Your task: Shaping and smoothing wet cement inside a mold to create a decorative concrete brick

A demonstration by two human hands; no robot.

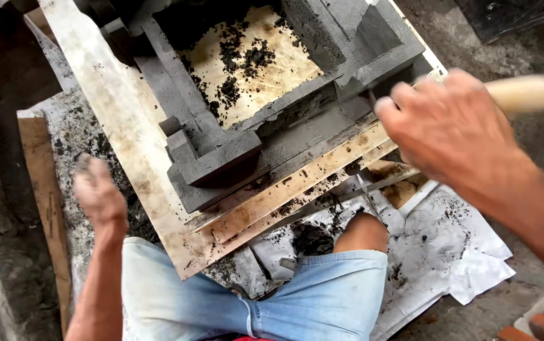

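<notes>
Right hand (452, 129) is wrapped tight around a pale wooden handle (525, 93), fingers fully curled; the tool head is hidden behind the hand, so I can't tell what kind it is. It sits just off the near right corner of the grey mould frame (221, 148). Left hand (98, 192) hangs free over the left edge of the board (126, 120), fingers loosely curled, blurred, gripping nothing I can see. One mould frame, standing on one long pale board that runs diagonally; its open cavity shows a pale base with scattered dark clumps (247, 57). Thin wooden slats (310, 180) line the frame's near edge, count unclear. Open room: a strip of bare board to the left of the frame, tight on the right. White sheet (468, 252) lies beneath, by the person's knee (362, 230).
</notes>
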